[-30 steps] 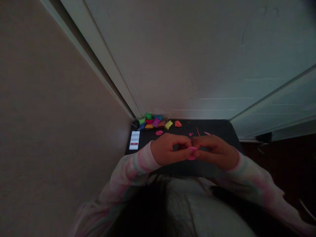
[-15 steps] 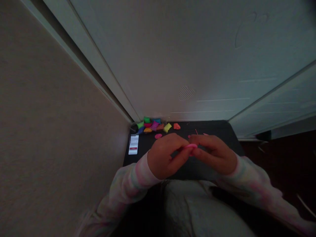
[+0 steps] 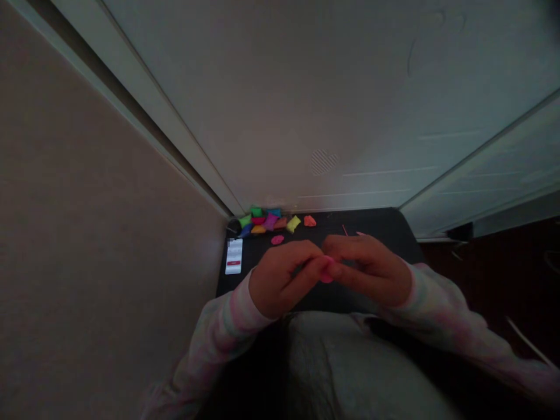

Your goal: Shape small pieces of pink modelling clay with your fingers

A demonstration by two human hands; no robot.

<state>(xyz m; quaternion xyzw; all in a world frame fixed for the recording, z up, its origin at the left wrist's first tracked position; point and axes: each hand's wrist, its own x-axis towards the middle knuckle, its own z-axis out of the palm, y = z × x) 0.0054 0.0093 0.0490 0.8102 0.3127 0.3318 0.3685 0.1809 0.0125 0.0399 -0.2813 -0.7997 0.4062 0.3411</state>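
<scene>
Between the fingertips of both hands is a small pink piece of modelling clay [image 3: 326,275], held above the dark table [image 3: 301,296]. My left hand [image 3: 284,277] pinches its left side with thumb and forefinger. From the right, my right hand [image 3: 370,270] grips the same piece, fingers closed, so part of the clay is hidden. A flat pink clay piece [image 3: 277,240] lies on the table just beyond my left hand. Past my right hand rest a thin pink stick [image 3: 345,230] and a pointed pink tool tip [image 3: 360,234], partly covered by the hand.
Several coloured clay packets [image 3: 264,221] lie at the table's back left, with a yellow packet [image 3: 293,224] and an orange lump [image 3: 310,221] beside them. A lit phone [image 3: 234,256] lies at the left edge. A white panel [image 3: 262,116] rises directly behind the table.
Both hands have shifted slightly left in view with the pink clay. The clay has turned from edge-on to showing more of its face below the fingertips.
</scene>
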